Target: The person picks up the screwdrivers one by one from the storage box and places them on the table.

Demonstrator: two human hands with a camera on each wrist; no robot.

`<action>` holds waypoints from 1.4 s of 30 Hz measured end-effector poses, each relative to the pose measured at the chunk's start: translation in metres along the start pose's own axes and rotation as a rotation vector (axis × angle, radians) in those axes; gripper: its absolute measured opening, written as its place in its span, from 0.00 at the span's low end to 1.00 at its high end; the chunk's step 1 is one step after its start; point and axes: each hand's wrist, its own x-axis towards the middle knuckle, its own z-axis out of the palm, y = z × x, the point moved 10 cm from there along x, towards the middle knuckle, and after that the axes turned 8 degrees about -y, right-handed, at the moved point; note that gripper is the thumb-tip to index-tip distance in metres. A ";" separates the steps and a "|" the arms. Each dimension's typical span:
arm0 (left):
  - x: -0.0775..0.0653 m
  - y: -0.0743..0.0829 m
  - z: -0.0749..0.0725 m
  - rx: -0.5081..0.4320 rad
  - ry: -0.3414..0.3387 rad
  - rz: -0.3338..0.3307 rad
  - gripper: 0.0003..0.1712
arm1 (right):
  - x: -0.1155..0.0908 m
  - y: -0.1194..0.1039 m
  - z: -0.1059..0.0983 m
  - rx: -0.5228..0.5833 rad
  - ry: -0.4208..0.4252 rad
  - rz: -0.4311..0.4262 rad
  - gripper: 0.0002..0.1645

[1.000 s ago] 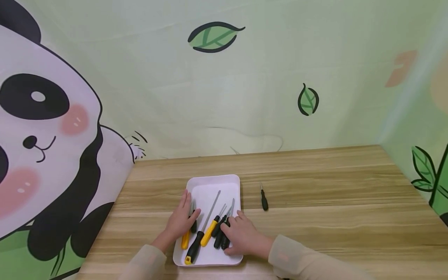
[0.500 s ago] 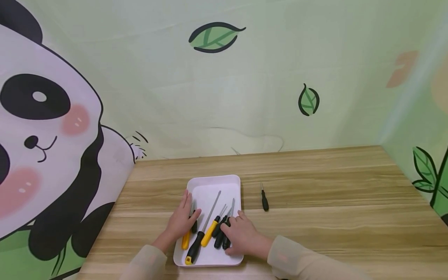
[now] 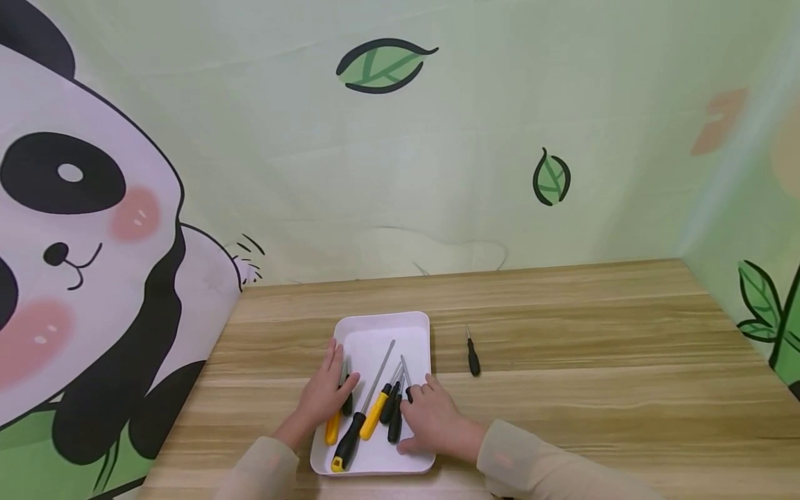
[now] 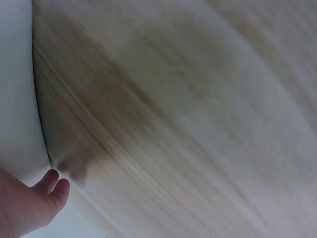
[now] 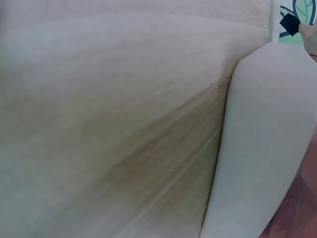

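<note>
A white tray (image 3: pixel 369 333) with several screwdrivers in it lies on the table. My left hand (image 3: pixel 321 392) rests along the tray's left rim, fingers straight and thumb reaching inward, beside a yellow handle (image 3: pixel 332 429). My right hand (image 3: pixel 434 422) reaches over the right rim and grips a black screwdriver (image 3: pixel 405 370); its shaft shows, while most of the handle is hidden beneath the fingers. Just left of that lie another black screwdriver (image 3: pixel 395 425), a yellow one (image 3: pixel 375 417) and a long black one with a yellow end (image 3: pixel 348 441). The left wrist view shows fingertips (image 4: pixel 59 191) beside the tray.
One small black screwdriver (image 3: pixel 473 357) lies on the wooden table (image 3: pixel 594 347), right of the tray. Behind the table hangs a green backdrop (image 3: pixel 469 139) printed with a panda and leaves. The right wrist view shows the tray's outer wall (image 5: pixel 267 139).
Under the right hand the black screwdriver has swung: its tip has shifted left and its handle has gone beneath the fingers, apart from the other black handle. The left hand has not moved.
</note>
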 end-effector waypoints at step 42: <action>0.002 -0.004 0.002 0.003 -0.004 -0.008 0.43 | 0.001 0.003 -0.026 -0.086 0.362 0.094 0.07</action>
